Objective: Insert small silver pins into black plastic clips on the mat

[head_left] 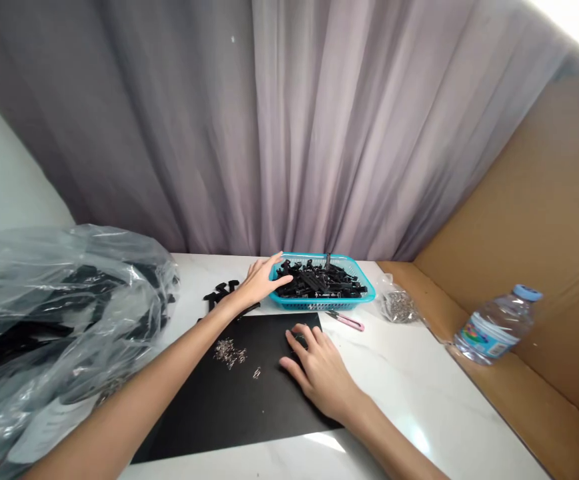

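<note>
My left hand (260,283) is at the left rim of a turquoise plastic basket (319,303). Its fingers are apart and the thumb reaches over the rim. Small black plastic parts (317,279) fill the basket. My right hand (322,373) lies on a black mat (249,413) with its fingers spread. A dark patch shows between those fingers; I cannot tell whether it is a thing or the mat. Small metal clips (228,353) lie in a pile on the mat, and a few more metal clips (257,373) sit apart from it, left of my right hand.
Black parts (219,291) lie behind the mat, beside my left wrist. A pink-handled cutter (347,321) rests before the basket. Further right are a clear bag of metal pieces (398,305) and a water bottle (494,327) on cardboard. A large clear plastic bag (69,300) covers the left side.
</note>
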{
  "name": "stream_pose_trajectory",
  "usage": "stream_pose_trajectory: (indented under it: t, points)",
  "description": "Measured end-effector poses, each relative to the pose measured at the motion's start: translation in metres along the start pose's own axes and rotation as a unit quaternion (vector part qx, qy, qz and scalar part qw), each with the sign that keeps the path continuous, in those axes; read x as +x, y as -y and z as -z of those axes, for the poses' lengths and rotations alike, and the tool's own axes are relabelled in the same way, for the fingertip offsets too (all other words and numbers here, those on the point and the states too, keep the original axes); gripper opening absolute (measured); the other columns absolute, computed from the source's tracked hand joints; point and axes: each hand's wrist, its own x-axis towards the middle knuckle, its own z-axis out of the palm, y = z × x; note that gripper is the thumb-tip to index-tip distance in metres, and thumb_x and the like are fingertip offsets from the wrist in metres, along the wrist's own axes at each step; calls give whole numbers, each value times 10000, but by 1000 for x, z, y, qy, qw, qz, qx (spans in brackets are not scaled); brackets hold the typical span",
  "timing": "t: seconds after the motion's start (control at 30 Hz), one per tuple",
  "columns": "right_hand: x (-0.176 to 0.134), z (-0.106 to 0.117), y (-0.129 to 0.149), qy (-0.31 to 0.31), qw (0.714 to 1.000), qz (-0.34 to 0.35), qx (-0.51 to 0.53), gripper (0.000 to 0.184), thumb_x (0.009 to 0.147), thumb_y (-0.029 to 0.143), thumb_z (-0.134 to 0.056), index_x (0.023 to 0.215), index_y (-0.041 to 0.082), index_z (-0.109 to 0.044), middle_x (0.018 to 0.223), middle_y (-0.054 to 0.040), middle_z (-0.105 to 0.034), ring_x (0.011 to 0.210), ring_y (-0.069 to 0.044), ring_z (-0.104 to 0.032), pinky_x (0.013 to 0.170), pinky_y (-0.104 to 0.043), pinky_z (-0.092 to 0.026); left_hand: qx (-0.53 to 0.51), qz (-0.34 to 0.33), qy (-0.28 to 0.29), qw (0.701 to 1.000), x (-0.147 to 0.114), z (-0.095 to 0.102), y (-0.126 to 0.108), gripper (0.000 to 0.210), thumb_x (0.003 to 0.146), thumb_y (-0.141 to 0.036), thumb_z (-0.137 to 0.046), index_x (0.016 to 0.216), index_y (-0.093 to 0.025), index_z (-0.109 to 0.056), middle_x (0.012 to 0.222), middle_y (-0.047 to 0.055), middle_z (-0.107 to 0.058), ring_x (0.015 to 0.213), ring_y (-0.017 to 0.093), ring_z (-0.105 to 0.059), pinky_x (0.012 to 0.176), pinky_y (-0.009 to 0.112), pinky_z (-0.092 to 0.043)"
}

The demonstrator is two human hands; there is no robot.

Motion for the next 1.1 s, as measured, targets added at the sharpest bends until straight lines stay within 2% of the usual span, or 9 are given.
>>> stream_pose_trajectory:
  t: [0.13, 0.23, 0.3, 0.47, 0.57, 0.67, 0.9, 1.0, 1.1]
  points:
    - [0, -1, -3, -3, 1000, 9, 7, 418, 1039, 400, -525, 1371, 160, -610, 1309, -155, -635, 1085, -317, -600, 905, -483, -570, 38, 3, -13, 999, -22, 16, 11, 549, 984, -537, -532, 1423, -209, -520, 1391, 123, -617, 1302, 298, -531, 1117, 463, -393]
    - [-1, -7, -4, -22, 999, 10, 33, 270, 1027, 280, -559, 1246, 156, -658, 1222, -136, -656, 1045, -290, -592, 871, -443, -561, 88, 13, -21, 996, -54, 34, 19, 354, 977, -491, -540, 1105, -188, -673, 1141, 103, -683, 1134, 297, -569, 1059, 474, -413]
    - [-2, -12, -4, -30, 998, 12, 45, 151, 1020, 186, -552, 1095, 170, -681, 1103, -103, -679, 976, -265, -590, 825, -408, -549, 122, 8, -11, 992, -77, 41, 21, 296, 933, -487, -611, 963, -204, -693, 1053, 87, -677, 1080, 307, -552, 1028, 483, -414]
    - [-3, -16, -2, -52, 997, 14, 46, 139, 1011, 118, -545, 954, 185, -653, 978, -72, -679, 885, -245, -577, 773, -387, -517, 181, -9, 0, 984, -108, 35, 21, 200, 891, -366, -681, 977, -187, -700, 1042, 117, -661, 1083, 341, -519, 1010, 498, -406]
    - [-7, -14, -2, -57, 996, 7, 61, 117, 1017, 193, -575, 1052, 176, -685, 1032, -86, -679, 913, -249, -580, 788, -396, -524, 196, -13, 1, 980, -109, 26, 21, 135, 894, -291, -671, 951, -173, -704, 1015, 129, -665, 1077, 350, -524, 1000, 501, -409]
    - [-11, -11, -3, -34, 997, 29, 58, 203, 1025, 237, -571, 1161, 190, -713, 1072, -93, -685, 925, -255, -579, 781, -406, -532, 196, -12, 1, 981, -108, 24, 19, 82, 892, -230, -661, 938, -170, -693, 989, 120, -676, 1053, 340, -541, 979, 488, -421]
    - [-16, -2, -2, -19, 998, 62, 4, 281, 1029, 254, -554, 1251, 163, -700, 1136, -140, -675, 953, -275, -580, 778, -424, -534, 136, 15, -28, 990, -119, 45, -5, 99, 948, -290, -625, 967, -194, -612, 962, 58, -664, 971, 261, -587, 907, 407, -465]
    - [-17, -3, -3, -31, 998, 61, 1, 231, 1037, 232, -535, 1171, 167, -711, 1089, -125, -692, 912, -264, -579, 756, -412, -522, 14, 40, -41, 998, -135, 54, -20, 126, 968, -334, -606, 971, -212, -575, 963, 23, -653, 917, 204, -608, 849, 336, -483]
    - [-17, -4, -5, -54, 997, 44, 28, 201, 1047, 184, -504, 1040, 182, -705, 1014, -97, -706, 871, -244, -581, 740, -393, -502, -86, 68, -13, 994, -153, 57, -35, 167, 972, -385, -605, 958, -224, -559, 955, -1, -652, 882, 172, -624, 813, 301, -486]
